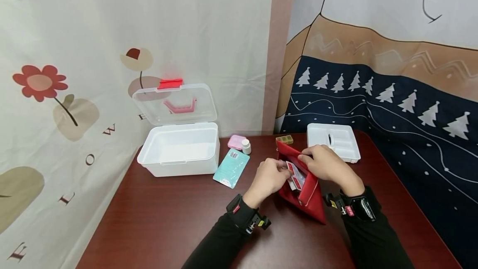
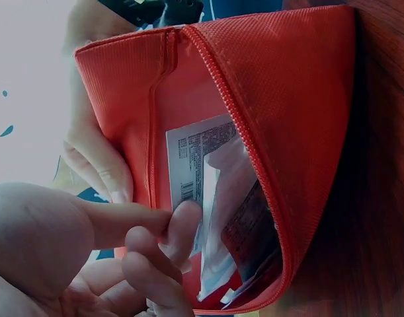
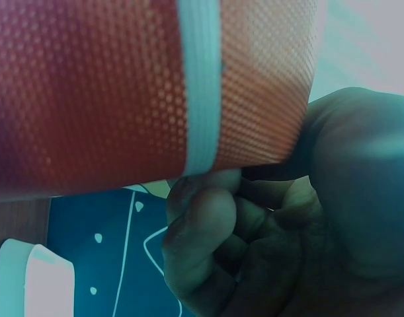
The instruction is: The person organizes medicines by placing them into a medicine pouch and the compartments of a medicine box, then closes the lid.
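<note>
I register one red textured-fabric zippered pouch (image 1: 311, 206), one reddish-brown wood-grain tabletop (image 1: 168, 219), one navy fabric backdrop (image 1: 422, 138) patterned with white trees (image 1: 457, 126).

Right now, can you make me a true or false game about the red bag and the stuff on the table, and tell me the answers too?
1. The red bag is open. True.
2. The lid of the big white box is closed. False: the lid stands open.
3. The right hand is holding the edge of the red bag. True.
4. The little white bottle is inside the big white box. False: the bottle is on the table, next to the pink case.
5. The left hand is touching the teal packet. False: the left hand is at the bag's opening.
</note>
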`<state>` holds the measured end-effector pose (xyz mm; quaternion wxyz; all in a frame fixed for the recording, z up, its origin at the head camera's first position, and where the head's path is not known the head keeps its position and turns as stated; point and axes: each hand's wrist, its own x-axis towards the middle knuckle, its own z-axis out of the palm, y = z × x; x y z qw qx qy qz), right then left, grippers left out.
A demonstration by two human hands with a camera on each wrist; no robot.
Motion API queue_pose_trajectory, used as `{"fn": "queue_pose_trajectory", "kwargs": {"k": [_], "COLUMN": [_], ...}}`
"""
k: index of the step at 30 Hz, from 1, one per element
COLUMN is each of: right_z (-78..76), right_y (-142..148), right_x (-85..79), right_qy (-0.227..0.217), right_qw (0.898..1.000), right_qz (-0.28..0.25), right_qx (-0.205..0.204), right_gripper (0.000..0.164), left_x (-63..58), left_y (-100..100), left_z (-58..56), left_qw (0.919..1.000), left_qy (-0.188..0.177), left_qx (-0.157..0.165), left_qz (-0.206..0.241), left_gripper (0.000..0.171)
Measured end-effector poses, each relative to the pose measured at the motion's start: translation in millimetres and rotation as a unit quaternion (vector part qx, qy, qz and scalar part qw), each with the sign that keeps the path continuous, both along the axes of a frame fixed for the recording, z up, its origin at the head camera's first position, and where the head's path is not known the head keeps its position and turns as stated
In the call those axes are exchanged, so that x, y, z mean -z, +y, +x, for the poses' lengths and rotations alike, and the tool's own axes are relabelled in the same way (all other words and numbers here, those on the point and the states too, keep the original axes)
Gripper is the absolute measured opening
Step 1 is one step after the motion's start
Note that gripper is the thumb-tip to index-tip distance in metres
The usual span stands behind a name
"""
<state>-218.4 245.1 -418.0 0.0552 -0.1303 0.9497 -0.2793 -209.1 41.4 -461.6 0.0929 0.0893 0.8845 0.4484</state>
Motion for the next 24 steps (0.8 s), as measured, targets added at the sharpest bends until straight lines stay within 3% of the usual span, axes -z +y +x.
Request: {"fn": "queue_pose_trajectory", "kwargs": {"k": [9,17,24], "right_z": [0.8,-0.3,0.0], "right_y": [0,-1,1], "right_x": [-0.3,-1.7,-1.2], "right_qy": [0.000,-0.001,-0.005], "right_qw": [1.000,1.000,1.000], "right_qz": [-0.002,0.002,0.005], "right_qx": [-0.002,0.000,0.003], "right_gripper": [0.025,0.026,0.026], "left_x": [2.4,-4.1,-12.4], "left_y": [6,1,-19], "left_z": [3.2,1.2,-4.3], "left_qw": [0.9999,0.9998,0.9987], "left_qy": [-0.001,0.012,0.049], "left_qx": [0.008,0.010,0.004], "left_qz": [-0.011,-0.011,-0.009], "left_gripper": [0.038,0.028,0.016]}}
